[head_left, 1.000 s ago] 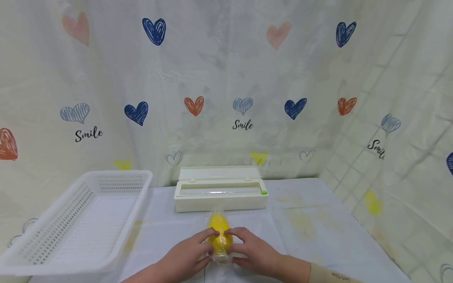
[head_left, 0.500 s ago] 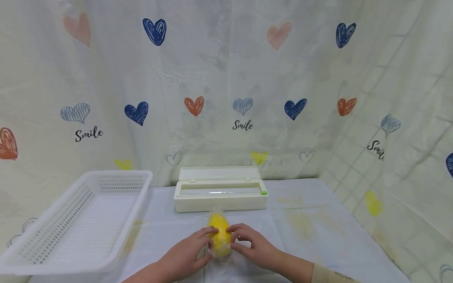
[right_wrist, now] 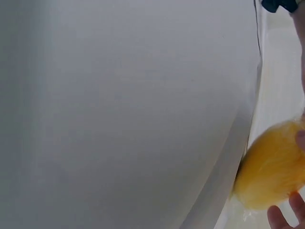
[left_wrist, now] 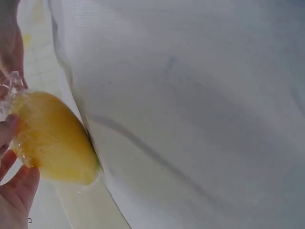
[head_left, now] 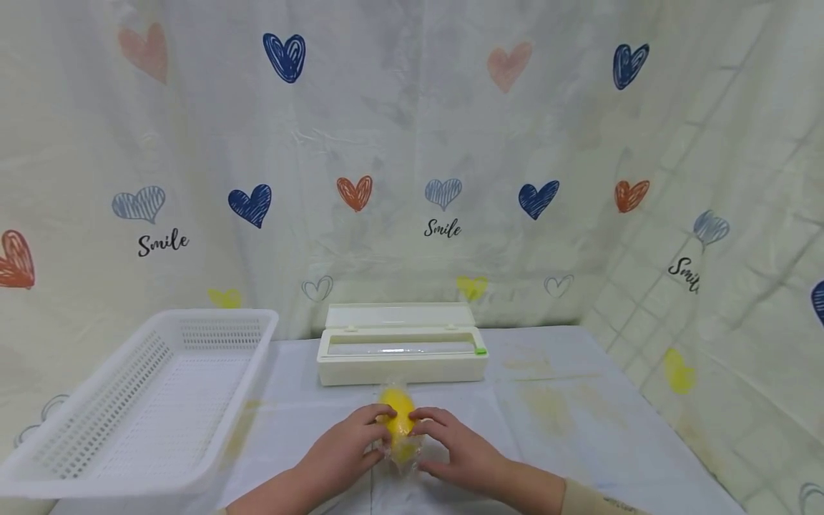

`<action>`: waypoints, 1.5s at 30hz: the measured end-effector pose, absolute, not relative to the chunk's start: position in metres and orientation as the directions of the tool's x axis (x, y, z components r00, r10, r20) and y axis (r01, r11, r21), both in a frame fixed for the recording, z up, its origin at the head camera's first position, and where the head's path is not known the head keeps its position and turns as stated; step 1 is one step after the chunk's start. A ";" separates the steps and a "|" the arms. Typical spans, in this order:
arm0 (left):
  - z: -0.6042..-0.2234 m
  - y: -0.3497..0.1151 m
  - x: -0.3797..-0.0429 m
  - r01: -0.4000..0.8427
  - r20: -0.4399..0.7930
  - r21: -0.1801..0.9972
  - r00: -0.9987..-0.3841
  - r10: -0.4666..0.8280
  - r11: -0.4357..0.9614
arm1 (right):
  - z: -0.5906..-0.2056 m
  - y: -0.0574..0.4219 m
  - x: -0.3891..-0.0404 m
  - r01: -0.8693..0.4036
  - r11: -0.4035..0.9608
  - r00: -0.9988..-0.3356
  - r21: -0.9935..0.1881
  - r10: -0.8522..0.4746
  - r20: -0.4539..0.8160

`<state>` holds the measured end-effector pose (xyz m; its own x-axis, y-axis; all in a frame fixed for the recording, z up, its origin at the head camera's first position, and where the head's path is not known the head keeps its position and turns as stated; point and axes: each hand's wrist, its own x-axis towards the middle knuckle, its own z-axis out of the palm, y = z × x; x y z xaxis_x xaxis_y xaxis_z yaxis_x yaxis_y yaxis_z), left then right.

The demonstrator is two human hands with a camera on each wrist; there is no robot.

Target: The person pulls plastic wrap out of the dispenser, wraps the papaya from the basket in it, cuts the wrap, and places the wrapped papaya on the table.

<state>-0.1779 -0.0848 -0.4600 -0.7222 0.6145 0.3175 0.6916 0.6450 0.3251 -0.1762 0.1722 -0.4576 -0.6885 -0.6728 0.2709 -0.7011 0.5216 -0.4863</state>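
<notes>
A yellow mango (head_left: 402, 423), wrapped in clear cling film, lies lengthwise on the table between my two hands. On its left side my left hand (head_left: 344, 447) holds it with curled fingers. My right hand (head_left: 460, 450) grips the other side, its index and middle fingertips on the film and its thumb near the close end. In the left wrist view the mango (left_wrist: 59, 143) shows loose, crinkled film gathered at one end. Fingers touch the wrapped mango (right_wrist: 269, 167) at the edge of the right wrist view, where most of the hand is cut off.
Behind the mango stands a white cling film box (head_left: 402, 370) with its lid raised and a roll (head_left: 399, 348) inside. A green slider (head_left: 480, 350) sits at its right end. To the left is a white perforated basket (head_left: 247, 390). A heart-patterned curtain (head_left: 386, 143) hangs behind the table.
The right hand's fingers drew back a little from the mango and then came in again along its side. The film at the near end has shifted; the left hand stays beside the mango.
</notes>
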 end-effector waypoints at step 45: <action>-0.445 -0.071 -0.185 0.469 0.228 0.706 -0.860 0.456 0.531 | -0.436 0.155 -0.184 -0.304 0.449 -0.898 -0.840 -0.430 0.095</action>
<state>-0.1850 -0.0707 -0.4447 -0.8601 0.4563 0.2281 0.4688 0.5308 0.7060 -0.1843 0.1547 -0.4356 -0.8979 -0.4299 0.0950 -0.3040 0.4494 -0.8400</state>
